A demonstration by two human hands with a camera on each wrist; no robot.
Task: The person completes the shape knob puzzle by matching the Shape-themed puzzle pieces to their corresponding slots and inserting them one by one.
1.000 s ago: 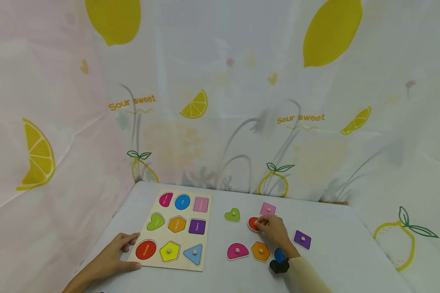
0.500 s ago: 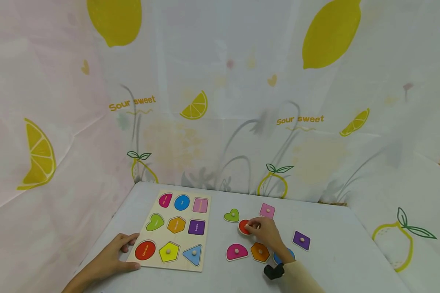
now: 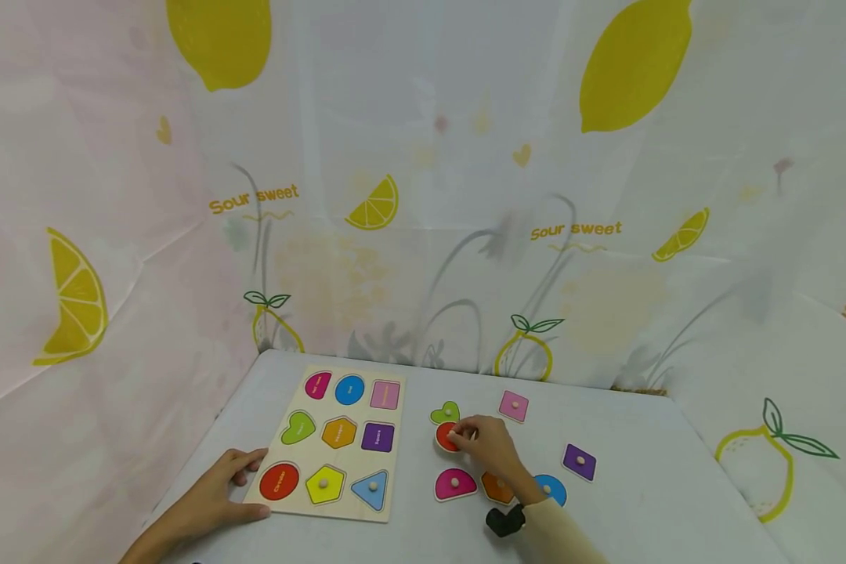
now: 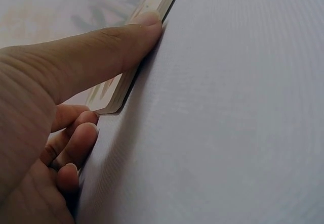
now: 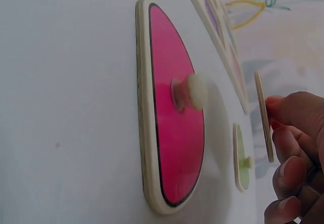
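By its knob, my right hand (image 3: 492, 446) pinches a red round puzzle piece (image 3: 444, 437), which overlaps the green heart piece (image 3: 444, 413) in the head view. The right wrist view shows the round piece (image 5: 264, 117) edge-on, raised off the table. My left hand (image 3: 215, 497) holds the near left corner of the wooden shape puzzle board (image 3: 352, 505): the thumb (image 4: 116, 52) lies along the front edge, and curled fingers touch the left side. A yellow pentagon (image 3: 324, 484) and a light blue triangle (image 3: 372, 487) sit in the board with knobs up. The red circle recess (image 3: 279, 481) shows its printed word.
Loose knobbed pieces lie on the white table: a magenta half-round (image 3: 455, 484), an orange hexagon (image 3: 495, 487) partly under my right wrist, a blue oval (image 3: 551, 490), a purple piece (image 3: 580, 462) and a pink one (image 3: 513, 406). A lemon-print cloth (image 3: 423, 258) hangs behind.
My right hand has moved left with the red round piece, from near the pink piece to beside the green heart. The blue oval has come more into view. My left hand stays put.
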